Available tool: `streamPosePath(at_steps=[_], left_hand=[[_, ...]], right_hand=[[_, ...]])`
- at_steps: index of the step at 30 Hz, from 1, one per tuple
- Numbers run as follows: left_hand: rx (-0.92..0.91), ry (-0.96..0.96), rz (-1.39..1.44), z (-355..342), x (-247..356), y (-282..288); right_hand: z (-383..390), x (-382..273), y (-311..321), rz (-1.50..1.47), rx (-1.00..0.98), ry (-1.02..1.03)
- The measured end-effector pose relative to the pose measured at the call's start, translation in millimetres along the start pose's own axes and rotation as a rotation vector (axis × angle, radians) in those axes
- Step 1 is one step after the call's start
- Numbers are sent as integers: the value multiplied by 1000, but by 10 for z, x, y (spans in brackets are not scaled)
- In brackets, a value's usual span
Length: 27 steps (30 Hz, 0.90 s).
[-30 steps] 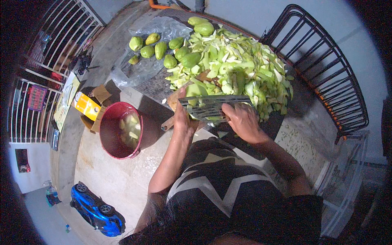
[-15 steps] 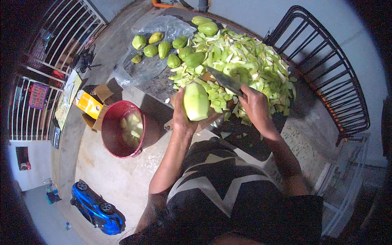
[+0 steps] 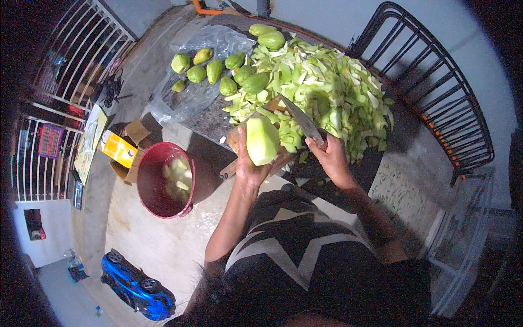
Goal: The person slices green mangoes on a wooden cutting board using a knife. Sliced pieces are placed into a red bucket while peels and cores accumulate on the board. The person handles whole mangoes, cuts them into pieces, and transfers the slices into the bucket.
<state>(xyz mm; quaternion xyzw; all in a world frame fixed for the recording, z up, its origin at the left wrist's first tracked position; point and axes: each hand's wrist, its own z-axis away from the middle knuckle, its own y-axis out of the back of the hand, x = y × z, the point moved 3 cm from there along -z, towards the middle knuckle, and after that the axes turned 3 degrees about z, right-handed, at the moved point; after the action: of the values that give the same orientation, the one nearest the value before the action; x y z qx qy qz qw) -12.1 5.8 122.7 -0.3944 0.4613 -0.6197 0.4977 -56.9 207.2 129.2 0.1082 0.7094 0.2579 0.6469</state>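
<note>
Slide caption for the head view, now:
Left hand holds a peeled fruit; right hand grips a knife near heaped peelings.

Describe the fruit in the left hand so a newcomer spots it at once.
Find the large heap of green peelings at upper centre. Below its left part, right of the red bucket, the left hand holds the fruit. Unlike the darker, unpeeled fruits beside the heap, its visible side is peeled, pale and smooth.

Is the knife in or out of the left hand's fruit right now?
Out: the right hand holds the knife apart from the pale green fruit, with peelings visible between them.
</note>
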Motion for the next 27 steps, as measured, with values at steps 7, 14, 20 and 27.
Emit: streamPosePath(at_steps=[7, 14, 20, 27], left_hand=[[95, -126, -405, 164, -22, -146], [7, -216, -679, 322, -48, -370], [-41, -684, -1706, 326, 85, -655], [-22, -768, -1719, 326, 1, -714]], right_hand=[[68, -424, 88, 55, 64, 52], [182, -622, 225, 236, -26, 335], [199, -666, 376, 304, -108, 264], [276, -486, 313, 286, -119, 224]])
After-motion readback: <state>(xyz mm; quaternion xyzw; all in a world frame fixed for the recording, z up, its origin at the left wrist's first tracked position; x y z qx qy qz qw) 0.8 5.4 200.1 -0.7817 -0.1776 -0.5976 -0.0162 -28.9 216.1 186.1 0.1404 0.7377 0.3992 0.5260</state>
